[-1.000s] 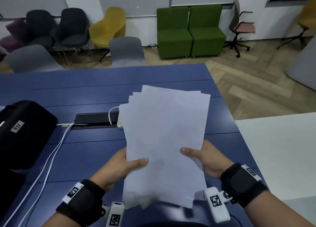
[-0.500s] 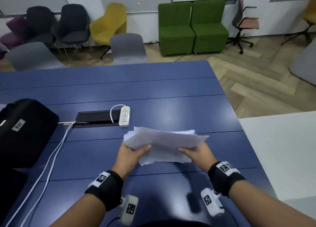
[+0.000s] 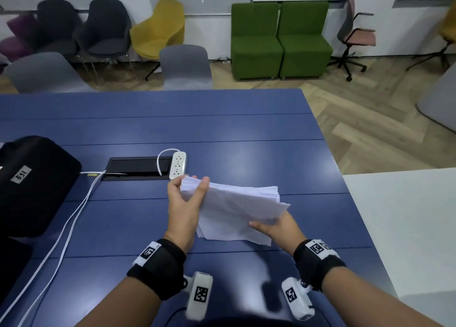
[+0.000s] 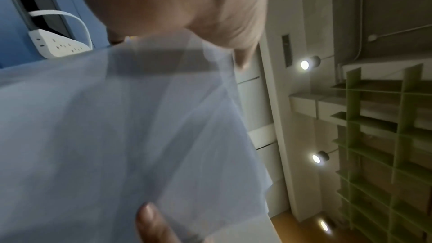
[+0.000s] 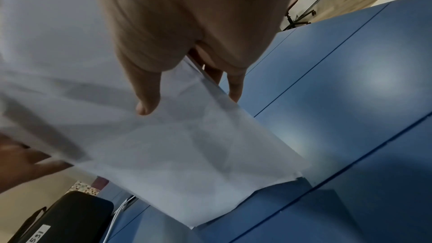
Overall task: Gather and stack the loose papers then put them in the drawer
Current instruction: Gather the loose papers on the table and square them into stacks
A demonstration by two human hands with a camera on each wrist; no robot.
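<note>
A stack of white papers (image 3: 234, 210) is held tilted just above the blue table (image 3: 222, 129), its sheets a little uneven at the edges. My left hand (image 3: 187, 196) grips the stack's far left corner, thumb on top. My right hand (image 3: 276, 224) holds the near right edge, thumb on top and fingers underneath. The left wrist view shows the papers (image 4: 117, 136) filling the frame below the palm. In the right wrist view my thumb lies on the top sheet of the papers (image 5: 175, 145). No drawer is in view.
A white power strip (image 3: 178, 165) and a black cable hatch (image 3: 138, 167) lie just beyond the stack. A black bag (image 3: 32, 183) sits at the left with white cables (image 3: 61, 233) trailing toward me. A white table (image 3: 407, 228) adjoins on the right. Chairs stand beyond the far edge.
The stack went from upright and facing me to lowered and nearly flat over the table. My left hand shifted to the far left corner and my right hand to the near right edge.
</note>
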